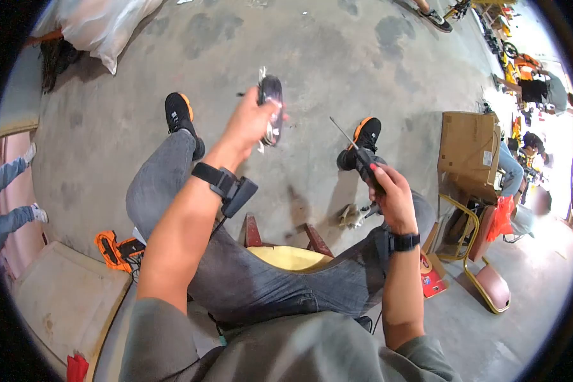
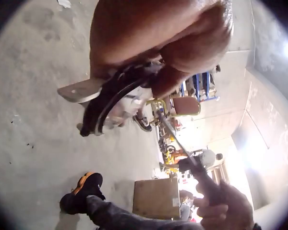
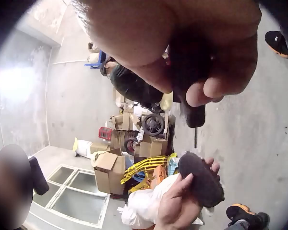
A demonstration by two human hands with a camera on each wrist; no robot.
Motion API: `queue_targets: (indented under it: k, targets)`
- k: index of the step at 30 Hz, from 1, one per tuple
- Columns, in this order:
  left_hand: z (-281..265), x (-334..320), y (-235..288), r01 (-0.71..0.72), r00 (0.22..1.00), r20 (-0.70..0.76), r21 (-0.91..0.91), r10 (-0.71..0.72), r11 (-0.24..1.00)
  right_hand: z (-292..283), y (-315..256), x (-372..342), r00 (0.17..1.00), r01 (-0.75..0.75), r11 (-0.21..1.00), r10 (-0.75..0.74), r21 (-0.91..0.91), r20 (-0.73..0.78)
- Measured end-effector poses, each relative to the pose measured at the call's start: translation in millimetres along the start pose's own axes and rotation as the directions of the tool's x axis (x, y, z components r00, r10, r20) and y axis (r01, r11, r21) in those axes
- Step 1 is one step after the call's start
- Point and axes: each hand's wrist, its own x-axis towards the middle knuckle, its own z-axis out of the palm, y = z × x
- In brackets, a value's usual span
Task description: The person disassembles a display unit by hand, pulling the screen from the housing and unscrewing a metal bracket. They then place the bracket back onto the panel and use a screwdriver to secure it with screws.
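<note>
Head view. Left hand [image 1: 249, 122]: fingers curled round a dark oval part [image 1: 272, 95], raised above the floor [image 1: 312, 48]; detail lost to blur, the near side covered by the thumb. Right hand [image 1: 393, 196]: fingers gripping a screwdriver [image 1: 363, 156], tip well apart from the part. Floor spreads between and beyond the two shoes [image 1: 179, 111]. Stool [image 1: 290, 256]: partly hidden by the legs. Box [image 1: 468, 149]: to the right. White bag [image 1: 102, 25]: cut off at upper left.

Left wrist view. Part: upper portion hidden by the hand; a flat metal strip [image 2: 79, 91] juts out; clear piece smeared. Right wrist cut off below.

Right wrist view. Handle mostly hidden in the fingers; shaft shows short. Part: dark face visible, left forearm cut off below.
</note>
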Motion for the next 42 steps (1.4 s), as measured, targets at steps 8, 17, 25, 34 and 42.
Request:
queue_targets:
  k: [8, 17, 25, 34, 42]
  targets:
    - [-23.0, -16.4, 13.9, 0.006, 0.989, -0.148, -0.101, -0.021, 0.995, 22.9, 87.7, 146.7, 0.986, -0.145, 0.906, 0.166, -0.398, 0.019]
    - [-17.7, -26.7, 29.9, 0.066, 0.953, -0.288, -0.104, -0.093, 0.992, 48.2, 149.0, 217.1, 0.976, -0.219, 0.805, 0.179, -0.551, -0.126]
    - [-20.1, -29.9, 22.5, -0.008, 0.99, -0.14, -0.084, -0.004, 0.996, 37.9, 173.9, 243.1, 0.984, -0.177, 0.771, 0.131, -0.612, -0.121]
    - [-15.4, -30.5, 22.3, 0.093, 0.992, -0.087, 0.039, -0.089, 0.995, 43.2, 163.1, 240.0, 0.975, -0.221, 0.783, 0.193, -0.581, -0.11]
    - [-17.1, -27.4, 18.7, 0.04, 0.997, -0.071, 0.114, -0.032, 0.993, 35.9, 162.5, 229.7, 0.974, -0.225, 0.833, 0.175, -0.505, -0.144]
